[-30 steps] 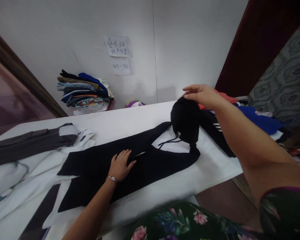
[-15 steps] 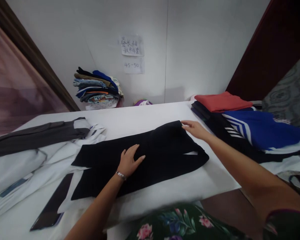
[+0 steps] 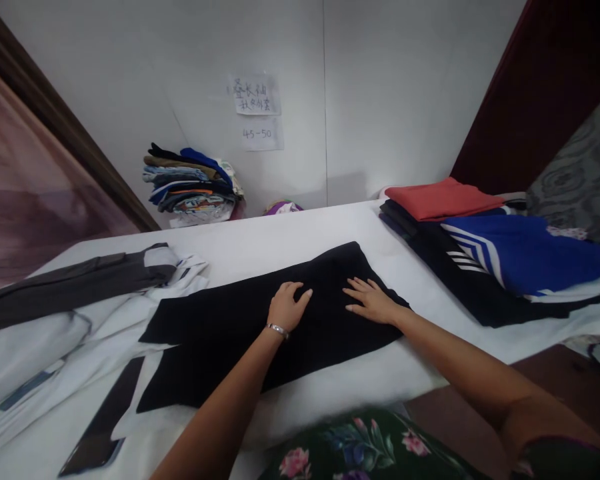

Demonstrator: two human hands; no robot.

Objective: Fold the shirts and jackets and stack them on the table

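A pair of black pants (image 3: 220, 320) lies spread across the white table, its two leg ends toward the left and its wider end at the right. My left hand (image 3: 287, 307) rests on the middle of the black cloth with its fingers apart, a silver bracelet at the wrist. Toward the wider end, my right hand (image 3: 373, 301) lies flat on the fabric, fingers spread. Neither hand grips the cloth. The right forearm covers part of the garment's lower right corner.
Folded clothes, with a red garment (image 3: 440, 199) and a blue one (image 3: 530, 253), sit on the right. Grey pants (image 3: 80, 270) and white clothing (image 3: 105, 327) lie left, near a dark phone (image 3: 105, 417). A clothes stack (image 3: 193, 183) stands at the back left.
My right hand has moved from the far right corner inward onto the cloth. My left hand has shifted right. The gap at the pants' wide end no longer shows.
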